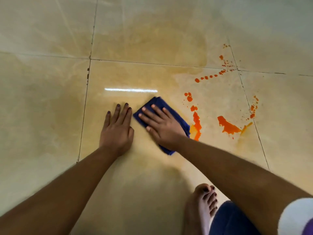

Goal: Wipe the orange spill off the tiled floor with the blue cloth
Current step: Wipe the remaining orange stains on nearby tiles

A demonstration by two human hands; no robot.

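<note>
A folded blue cloth (158, 102) lies flat on the beige tiled floor (50, 99) near the middle of the view. My right hand (160, 123) presses down on it with straight, spread fingers. My left hand (117, 128) rests flat on the bare tile just left of the cloth. Bright orange spill (227, 127) lies to the right of the cloth in blotches and drops, with one streak (196, 123) touching the cloth's right edge. A trail of small orange drops (210, 76) runs up toward the far right.
A pale yellowish wet smear (169, 41) covers the tiles beyond the cloth. Dark grout lines (87, 92) cross the floor. My bare foot (205, 204) and bent knee sit at the bottom right, close behind my right arm.
</note>
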